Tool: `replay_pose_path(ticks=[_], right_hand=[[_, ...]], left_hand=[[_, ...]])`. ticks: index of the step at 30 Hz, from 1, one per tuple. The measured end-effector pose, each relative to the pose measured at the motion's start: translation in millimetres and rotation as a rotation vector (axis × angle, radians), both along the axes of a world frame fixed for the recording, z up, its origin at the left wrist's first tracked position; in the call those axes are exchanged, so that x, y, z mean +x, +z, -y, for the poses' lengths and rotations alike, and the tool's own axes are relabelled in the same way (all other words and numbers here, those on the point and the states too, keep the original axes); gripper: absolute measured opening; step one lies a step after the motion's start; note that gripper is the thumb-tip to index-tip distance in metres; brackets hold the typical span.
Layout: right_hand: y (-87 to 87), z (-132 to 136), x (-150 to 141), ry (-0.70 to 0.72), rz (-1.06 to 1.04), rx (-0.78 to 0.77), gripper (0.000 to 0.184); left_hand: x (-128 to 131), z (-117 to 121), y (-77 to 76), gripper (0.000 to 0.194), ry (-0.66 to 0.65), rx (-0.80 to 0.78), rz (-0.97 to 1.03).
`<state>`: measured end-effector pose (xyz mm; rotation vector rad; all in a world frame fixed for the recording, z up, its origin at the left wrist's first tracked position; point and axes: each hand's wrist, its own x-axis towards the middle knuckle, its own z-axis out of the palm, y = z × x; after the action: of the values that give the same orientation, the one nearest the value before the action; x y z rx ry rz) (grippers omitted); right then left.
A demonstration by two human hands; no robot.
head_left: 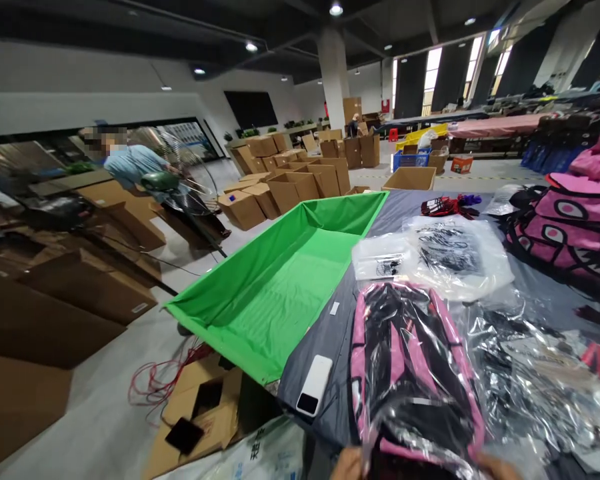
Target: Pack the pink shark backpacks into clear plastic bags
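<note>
One pink-and-black backpack (415, 353) in clear plastic (387, 421), flat on the grey worktop (337, 337)
Left hand (349, 464) pinches the plastic's left edge; right hand (500, 466) at its right edge, grip too blurred to tell; white phone (317, 380) left of the backpack.

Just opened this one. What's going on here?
A person has the left hand and right hand at either side of the near end of a pink-and-black backpack in clear plastic, lying on a gray-covered table. The frame edge cuts both hands off, so their grip is unclear. A white device lies to the left, near an open green trough; more pink bags sit at the right.
</note>
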<state>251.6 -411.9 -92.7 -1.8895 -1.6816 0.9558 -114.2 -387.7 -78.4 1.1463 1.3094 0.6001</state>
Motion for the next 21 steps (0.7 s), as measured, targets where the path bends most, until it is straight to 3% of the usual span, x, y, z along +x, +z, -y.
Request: replay_pose_path(ticks=[3, 8, 11, 13, 15, 18, 21], right_hand=[[24.7, -22, -5, -0.075, -0.084, -0.003, 0.049], [62.3, -67, 44, -0.307, -0.020, 0.068, 0.059], [66.9, -64, 62, -0.345, 0.023, 0.000, 0.063], [62.4, -47, 54, -0.280, 0.030, -0.064, 0.063], [52.3, -18, 36, -0.209, 0.098, -0.059, 0.068], [29.7, 29, 8, -0.134, 0.326, 0.029, 0.072], [7.6, 57, -11, -0.012, 0.493, 0.176, 0.063]], left_hand=[[15, -10, 16.4, 0.022, 0.042, 0.051, 0.050], [0, -55, 39.9, 0.041, 0.566, 0.143, -0.024], [-11, -53, 38.3, 0.055, 0.682, 0.028, -0.034], [4, -30, 33.9, 0.074, 0.642, -0.106, 0.011], [37, -3, 30.1, 0.088, 0.434, -0.183, 0.078], [98, 26, 25.6, 0.068, 0.113, -0.078, 0.116], [142, 35, 16.0, 0.060, 0.073, 0.033, 0.042]])
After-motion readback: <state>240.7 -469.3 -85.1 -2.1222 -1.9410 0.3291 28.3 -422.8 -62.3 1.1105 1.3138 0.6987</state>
